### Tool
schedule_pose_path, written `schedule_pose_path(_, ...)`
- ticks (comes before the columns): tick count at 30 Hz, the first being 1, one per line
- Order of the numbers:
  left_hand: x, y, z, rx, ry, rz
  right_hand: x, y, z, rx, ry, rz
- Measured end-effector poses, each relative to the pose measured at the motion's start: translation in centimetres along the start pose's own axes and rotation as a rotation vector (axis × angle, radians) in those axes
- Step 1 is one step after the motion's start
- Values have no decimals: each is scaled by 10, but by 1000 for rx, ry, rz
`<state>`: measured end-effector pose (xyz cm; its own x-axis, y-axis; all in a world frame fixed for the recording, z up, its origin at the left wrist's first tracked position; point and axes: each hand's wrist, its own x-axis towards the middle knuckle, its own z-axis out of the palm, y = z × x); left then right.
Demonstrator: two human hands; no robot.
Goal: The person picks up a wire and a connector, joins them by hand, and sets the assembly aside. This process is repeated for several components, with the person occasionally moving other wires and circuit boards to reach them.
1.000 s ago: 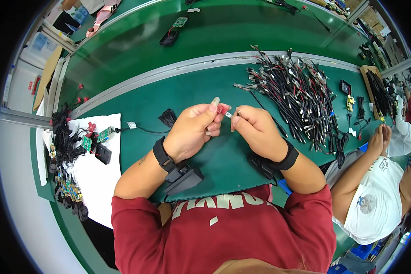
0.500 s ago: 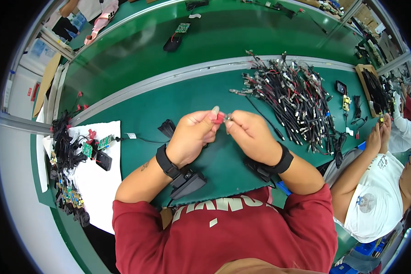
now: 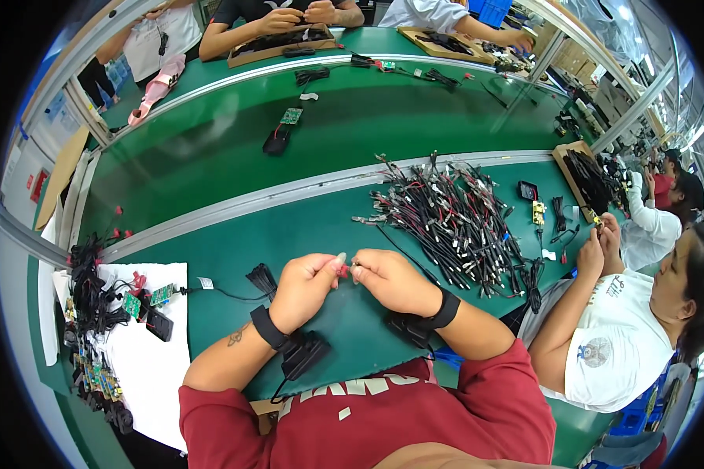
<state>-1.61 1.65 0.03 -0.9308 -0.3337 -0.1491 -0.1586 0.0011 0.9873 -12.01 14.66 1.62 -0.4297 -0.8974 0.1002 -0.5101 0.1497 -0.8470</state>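
Above the green tabletop (image 3: 301, 242), both my hands meet at a small red connector (image 3: 343, 271). My left hand (image 3: 305, 288) is closed, pinching the connector between thumb and forefinger. Close against its other side, my right hand (image 3: 393, 283) is closed too; the tiny piece at its fingertips is mostly hidden. A bundled black cable (image 3: 261, 277) lies beside my left hand, and its cord runs left past a white tag (image 3: 205, 283). Beyond my right hand spreads a big heap of short black cables (image 3: 446, 223) with red wires and metal ends.
At left, a white sheet (image 3: 152, 367) carries green circuit boards (image 3: 162, 295) and a black casing (image 3: 159, 326); a tangle of cables (image 3: 94, 273) lies alongside. A metal rail (image 3: 281, 190) borders the conveyor-like green surface (image 3: 203, 148). At right, a co-worker (image 3: 602, 336) handles a small part.
My view has tilted up, so hands and table sit lower in the picture and co-workers across the line show. My fingers have drawn closer together around the red connector.
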Motion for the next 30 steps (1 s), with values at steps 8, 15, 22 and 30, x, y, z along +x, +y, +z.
schedule_pose_path(8, -1, 1, 8, -111, 125, -22, 2, 6, 11, 58, 84, 77)
schedule_pose_path(15, 1, 5, 6, -394, 121, -23, 4, 4, 15, 152, 139, -23)
schedule_pose_path(22, -1, 13, 7, -390, 102, -143, 1, 0, 2, 230, 105, 25)
schedule_pose_path(30, -4, 12, 19, -589, 161, -40, 4, -5, 24, 186, 387, -68)
